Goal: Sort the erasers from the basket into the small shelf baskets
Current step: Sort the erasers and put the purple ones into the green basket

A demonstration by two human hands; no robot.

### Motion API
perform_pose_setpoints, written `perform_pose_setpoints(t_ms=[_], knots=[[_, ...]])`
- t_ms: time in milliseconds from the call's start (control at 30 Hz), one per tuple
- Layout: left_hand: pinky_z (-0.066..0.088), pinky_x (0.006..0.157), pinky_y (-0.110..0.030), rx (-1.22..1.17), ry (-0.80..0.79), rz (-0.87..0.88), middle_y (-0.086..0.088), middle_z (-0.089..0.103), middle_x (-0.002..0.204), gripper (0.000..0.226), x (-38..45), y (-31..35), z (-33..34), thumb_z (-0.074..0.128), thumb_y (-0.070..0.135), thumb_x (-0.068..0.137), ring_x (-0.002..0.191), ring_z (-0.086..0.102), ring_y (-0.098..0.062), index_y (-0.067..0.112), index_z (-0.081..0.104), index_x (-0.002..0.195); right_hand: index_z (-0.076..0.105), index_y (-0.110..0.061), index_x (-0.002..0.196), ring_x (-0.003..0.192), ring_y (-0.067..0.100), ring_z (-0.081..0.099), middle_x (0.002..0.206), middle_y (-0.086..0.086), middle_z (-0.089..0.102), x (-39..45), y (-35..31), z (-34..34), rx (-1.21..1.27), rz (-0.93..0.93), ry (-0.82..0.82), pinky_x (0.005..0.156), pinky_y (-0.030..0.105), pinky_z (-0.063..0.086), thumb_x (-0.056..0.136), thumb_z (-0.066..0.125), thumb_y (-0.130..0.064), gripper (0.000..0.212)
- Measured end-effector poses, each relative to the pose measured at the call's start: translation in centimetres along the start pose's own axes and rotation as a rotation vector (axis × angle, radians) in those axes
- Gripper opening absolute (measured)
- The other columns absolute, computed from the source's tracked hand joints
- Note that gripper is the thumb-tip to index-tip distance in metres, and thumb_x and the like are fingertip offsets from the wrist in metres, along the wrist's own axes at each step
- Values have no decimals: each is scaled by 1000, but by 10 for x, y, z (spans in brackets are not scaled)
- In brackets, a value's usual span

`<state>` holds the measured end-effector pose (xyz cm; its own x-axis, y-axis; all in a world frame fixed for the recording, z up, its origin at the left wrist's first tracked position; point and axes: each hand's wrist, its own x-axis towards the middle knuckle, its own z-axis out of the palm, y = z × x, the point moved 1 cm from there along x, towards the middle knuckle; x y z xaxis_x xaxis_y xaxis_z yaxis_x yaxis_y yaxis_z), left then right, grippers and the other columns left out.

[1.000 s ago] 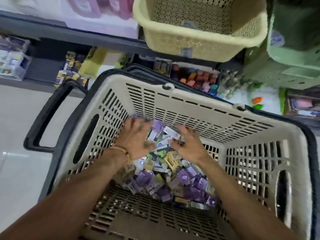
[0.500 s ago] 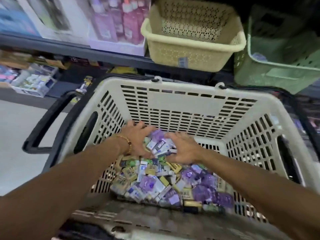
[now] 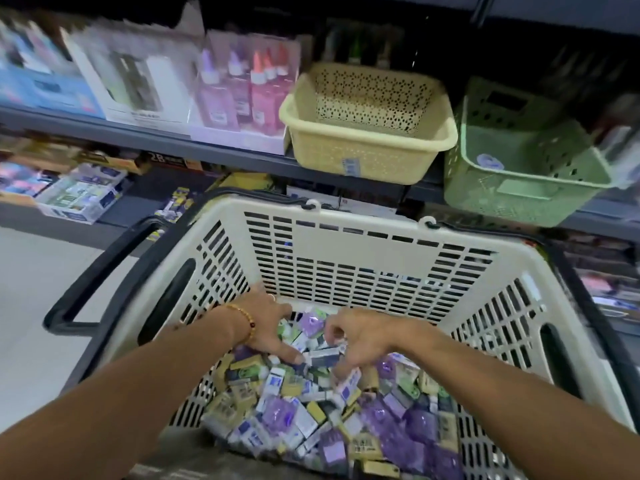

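Basket (image 3: pixel 363 244): large, cream, slotted walls, black handle (image 3: pixel 93 282) folded out to the left; set below and in front of the shelf (image 3: pixel 207 147).

Erasers (image 3: pixel 311 417): loose heap of small wrapped blocks on the basket floor, purple, white-and-blue, yellow and green; long axes pointing every way, none aligned; some flat, some tilted on edge.

Left hand (image 3: pixel 270 327): inside the basket, palm down on the far left of the heap, fingers straight, thumb stretched toward the middle and touching the erasers. Beaded bracelet (image 3: pixel 242 320) on the wrist.

Right hand (image 3: pixel 363 341): inside the basket, just beside the left, fingers curled down into the heap; gripping a dark-sleeved eraser (image 3: pixel 323 358), long axis lying left to right, between thumb and fingers.

Yellow basket (image 3: pixel 367 133): small, perforated, on the shelf straight above the far wall of the large one; label on its front; contents not visible.

Green basket (image 3: pixel 526 168): small, perforated, just right of the yellow one, sticker inside on its left wall.

Glue bottles (image 3: pixel 242 84): pink and purple, upright in a tray left of the yellow basket, blurred. Boxes (image 3: pixel 83 195) on the lower shelf at left, blurred.
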<state>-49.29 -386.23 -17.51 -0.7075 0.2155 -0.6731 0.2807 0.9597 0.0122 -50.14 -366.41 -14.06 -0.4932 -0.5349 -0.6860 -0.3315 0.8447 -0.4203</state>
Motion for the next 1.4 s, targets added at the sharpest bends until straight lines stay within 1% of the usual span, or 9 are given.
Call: perform_pose_setpoints(t_ms=[233, 367, 467, 733, 867, 933, 1167, 1300, 1400], knots=[[40, 80, -30, -140, -73, 53, -2, 57, 126, 99, 1, -9, 7, 54, 87, 56, 109, 54, -23, 30, 41, 136, 12, -30, 150, 136, 25, 22, 154, -1, 23, 54, -2, 31, -297, -183, 211, 111, 45, 27, 69, 63, -73, 105], [37, 71, -26, -258, -77, 52, 9, 54, 101, 75, -4, -15, 8, 75, 72, 48, 87, 49, -14, 38, 43, 106, 31, -33, 132, 139, 25, 20, 157, 1, 15, 56, 3, 43, -268, -186, 241, 110, 47, 25, 67, 70, -62, 81], [39, 58, -25, -333, -80, 4, 17, 50, 82, 66, -7, -13, 12, 82, 63, 39, 72, 49, -7, 36, 40, 81, 42, -30, 95, 111, 25, 38, 121, 3, 41, 55, -1, 38, -176, -148, 281, 86, 38, 37, 68, 74, -52, 47], [44, 83, -21, -423, -165, 54, 5, 56, 127, 86, -37, 0, 18, 83, 55, 58, 102, 56, -11, 23, 54, 132, 44, -29, 78, 75, 10, 45, 84, -6, 47, 31, -9, 15, -83, -77, 130, 59, 25, 35, 72, 77, -21, 35], [53, 54, -17, -589, -233, 111, -2, 54, 129, 88, -61, 19, 19, 81, 47, 68, 67, 63, 3, 21, 42, 143, 47, -26, 78, 65, 8, 43, 76, -6, 46, -12, -4, 18, -4, -61, 70, 56, 23, 37, 78, 71, -4, 32], [55, 81, -24, -644, -267, 131, -3, 40, 146, 82, -73, 24, 18, 79, 45, 73, 93, 61, -7, 27, 40, 143, 48, -24, 79, 65, 7, 42, 76, -7, 46, -28, -9, 25, -47, -80, 43, 56, 22, 36, 79, 68, 0, 32], [30, 102, -29, -497, -299, 168, -2, 25, 157, 92, -83, 23, 22, 74, 43, 79, 136, 37, -23, 29, 20, 152, 58, -25, 108, 70, 3, 48, 80, -14, 49, -56, -19, 22, 22, 53, -159, 58, 22, 34, 77, 81, -28, 40], [37, 103, -33, -549, -241, 119, -4, 47, 142, 84, -74, 15, 17, 67, 60, 77, 116, 53, -20, 27, 33, 146, 59, -20, 119, 81, 14, 64, 96, -6, 62, -26, -27, -7, -46, 20, 124, 67, 25, 43, 87, 70, -40, 39], [46, 92, -32, -555, -59, 51, -6, 62, 117, 67, -58, 6, 16, 56, 64, 83, 100, 61, -19, 22, 49, 134, 45, -14, 141, 123, 27, 53, 136, 8, 54, 13, -26, -2, -188, 22, 206, 99, 35, 44, 89, 67, -40, 62]])
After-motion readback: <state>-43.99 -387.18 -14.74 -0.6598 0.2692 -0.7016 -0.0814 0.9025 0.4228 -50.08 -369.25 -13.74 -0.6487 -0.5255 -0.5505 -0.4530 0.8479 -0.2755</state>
